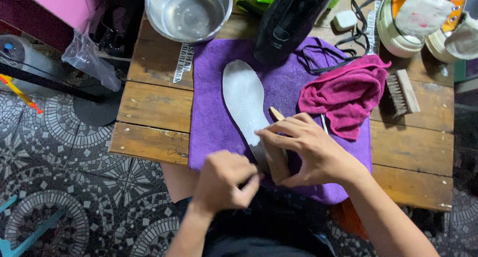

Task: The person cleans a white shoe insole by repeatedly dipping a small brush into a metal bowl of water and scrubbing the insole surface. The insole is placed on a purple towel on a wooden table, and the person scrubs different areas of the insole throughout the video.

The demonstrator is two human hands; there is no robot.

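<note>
Grey insole (244,100) lay lengthwise on the purple towel (214,122) covering the wooden worktop (154,107). Left hand (224,180), grip clenched, pinched the insole's near end; right hand (306,147) grasped a wooden brush (276,157) resting on it. A magenta cloth (346,95) lay beside them.

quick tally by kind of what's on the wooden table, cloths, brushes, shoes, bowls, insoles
Cloths: 2, a purple towel and a crumpled magenta rag
Brushes: 2, a wooden bristle brush and a wooden-backed brush under the right hand
Shoes: 3, one black, two white canvas sneakers
Steel bowl: 1
Grey insole: 1
Total: 9
</note>
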